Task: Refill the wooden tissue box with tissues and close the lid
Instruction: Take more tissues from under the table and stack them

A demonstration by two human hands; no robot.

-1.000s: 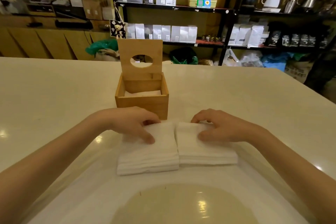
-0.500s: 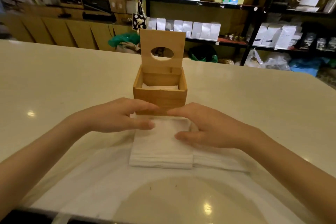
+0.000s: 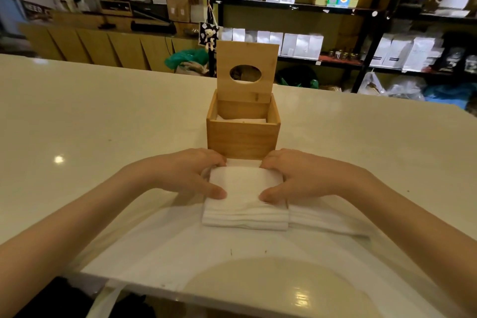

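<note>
1. While clamped from both sides, tissue stack (image 3: 245, 196) sits between left hand (image 3: 191, 178) and right hand (image 3: 302, 178); both curled around its edges, thumbs pressing on top, fingers at far side.
2. Second stack (image 3: 327, 219) just beside on the right, partly under the right wrist, ungripped.
3. Wooden tissue box (image 3: 243, 137) straight ahead, just beyond the fingertips, about centred between both hands; neither clearly nearer.
4. Lid (image 3: 247, 75) upright at the back, opening clear; some tissues (image 3: 242, 120) already inside.
5. Likely next: lift, carry forward, lower in squarely.
6. All on pale bench (image 3: 103, 124).
</note>
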